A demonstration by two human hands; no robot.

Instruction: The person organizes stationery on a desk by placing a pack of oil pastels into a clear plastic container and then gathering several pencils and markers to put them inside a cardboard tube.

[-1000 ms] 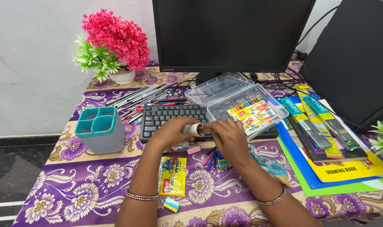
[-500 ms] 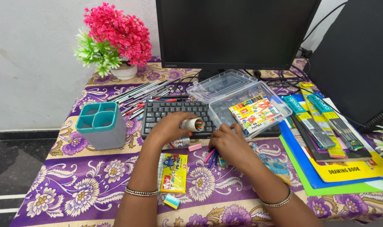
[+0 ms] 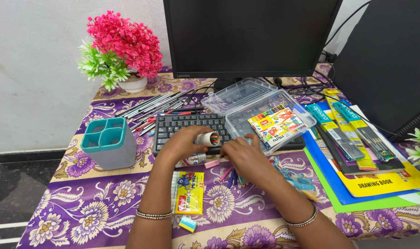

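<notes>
Over the front edge of the keyboard (image 3: 191,125), both hands work at a small tube of coloured pencils (image 3: 208,138).

The left hand (image 3: 182,144) is closed round the tube, which lies on its side with its open mouth facing right. The right hand (image 3: 244,154) hovers just beside that mouth, fingers loosely curled, gripping nothing that shows. Loose pens (image 3: 230,175) lie under it on the desk (image 3: 104,207), near the open clear plastic box (image 3: 265,115).

1 head-worn view looks steeply down, close, across the desk (image 3: 80,203).
</notes>
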